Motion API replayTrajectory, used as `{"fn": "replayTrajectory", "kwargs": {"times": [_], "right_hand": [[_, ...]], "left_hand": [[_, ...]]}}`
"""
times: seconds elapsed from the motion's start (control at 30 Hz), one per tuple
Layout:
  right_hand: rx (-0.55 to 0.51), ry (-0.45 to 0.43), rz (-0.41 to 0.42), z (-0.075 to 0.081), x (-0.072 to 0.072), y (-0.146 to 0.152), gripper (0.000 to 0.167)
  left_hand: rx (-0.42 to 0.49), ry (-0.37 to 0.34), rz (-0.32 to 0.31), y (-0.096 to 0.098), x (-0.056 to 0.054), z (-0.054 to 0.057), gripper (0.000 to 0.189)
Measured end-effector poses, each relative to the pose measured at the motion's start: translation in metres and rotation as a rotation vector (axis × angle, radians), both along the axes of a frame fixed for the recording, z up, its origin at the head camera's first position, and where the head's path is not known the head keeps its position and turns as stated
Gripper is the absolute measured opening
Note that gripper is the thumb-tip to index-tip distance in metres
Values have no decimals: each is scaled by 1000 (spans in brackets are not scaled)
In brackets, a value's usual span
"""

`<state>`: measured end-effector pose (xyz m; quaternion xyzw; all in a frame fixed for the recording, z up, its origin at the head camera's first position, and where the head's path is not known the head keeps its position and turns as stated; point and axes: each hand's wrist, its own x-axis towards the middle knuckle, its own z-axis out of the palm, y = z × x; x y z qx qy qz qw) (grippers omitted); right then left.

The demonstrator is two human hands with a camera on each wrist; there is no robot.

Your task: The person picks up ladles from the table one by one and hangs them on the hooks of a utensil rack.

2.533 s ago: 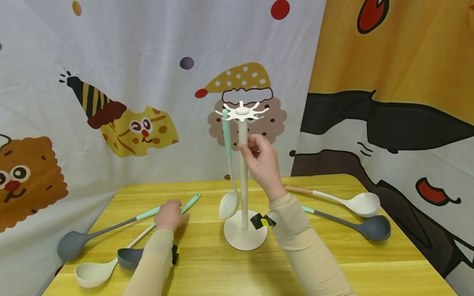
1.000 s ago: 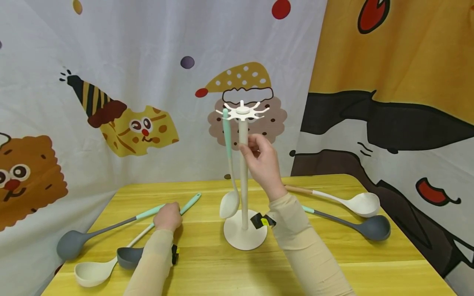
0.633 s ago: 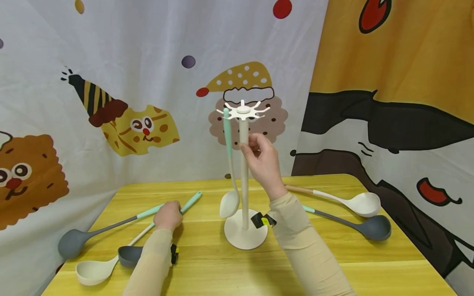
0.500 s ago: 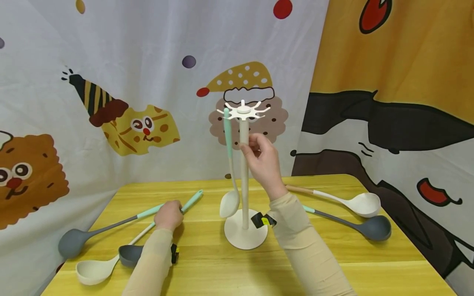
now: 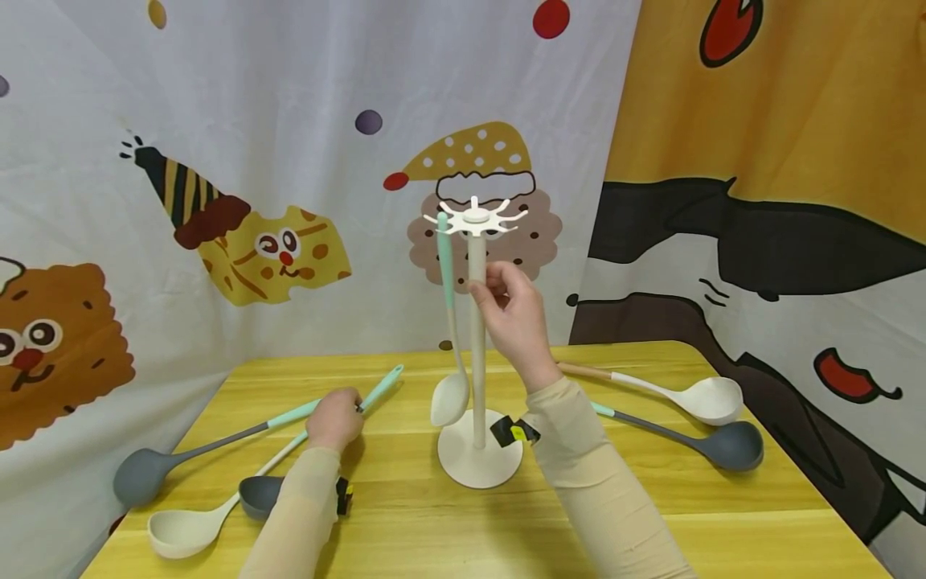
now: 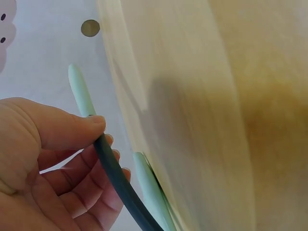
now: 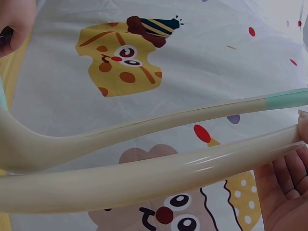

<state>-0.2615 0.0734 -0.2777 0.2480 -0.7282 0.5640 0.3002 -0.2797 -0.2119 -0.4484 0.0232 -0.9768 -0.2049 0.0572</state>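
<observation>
Centrally placed on the yellow table (image 5: 637,515): a cream utensil stand (image 5: 477,338), pole pinched partway up by the right hand (image 5: 515,322), thumb and fingers curled round it. Hanging from a hook at 9 o'clock of the stand's star-shaped top, a cream ladle with mint handle (image 5: 447,322), bowl dangling just above the round base. At 9 o'clock from that base, gripped by the left hand (image 5: 334,418): the handle of a dark grey ladle (image 5: 262,492), mint end poking out past the knuckles toward 1 o'clock, bowl lying toward 7 o'clock. Seen up close from the left wrist, thumb and curled fingers closed round the dark shaft. Lying alongside, a second grey ladle (image 5: 141,478) and a cream ladle (image 5: 177,532). Over at 3 o'clock of the stand, well apart from both hands, another cream ladle (image 5: 712,400) and a grey one (image 5: 731,446).
</observation>
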Motion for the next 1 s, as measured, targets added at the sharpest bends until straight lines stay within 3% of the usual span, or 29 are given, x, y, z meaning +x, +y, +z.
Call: {"fn": "replayTrajectory", "kwargs": {"times": [1.0], "right_hand": [[-4,-7,-5,1,2,0,17]], "left_hand": [[76,128,-46,18,2,19,18]]}}
